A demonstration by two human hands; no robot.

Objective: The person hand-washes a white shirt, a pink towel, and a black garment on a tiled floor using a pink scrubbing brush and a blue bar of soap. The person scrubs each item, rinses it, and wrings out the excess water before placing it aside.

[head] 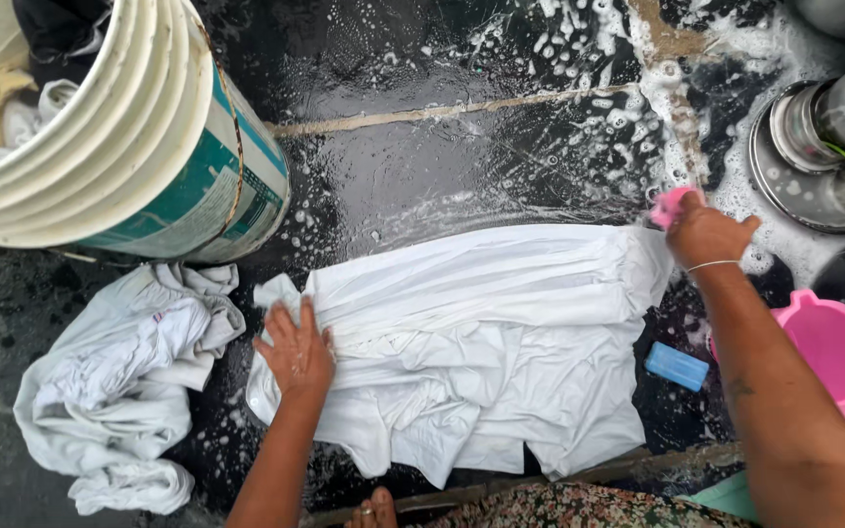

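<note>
Suds and water covered the dark stone floor (422,166) where a person knelt over a white garment (481,342) spread flat at the centre of the wet slab. A large white bucket (139,156) with a teal band stood at the upper left, more cloth inside it, and a heap of wrung white laundry (119,381) lay below it. The left hand (295,350) lay open, palm pressed on the garment's left edge; the right hand (701,233) was closed around a pink brush (667,205) at the garment's far right edge. The slick floor looked likely to let the cloth slide under hard scrubbing. A pink tub (833,347) sat beside the right forearm, near enough to be knocked, as was the blue soap bar (677,366), which could skid away on the soapy floor.
</note>
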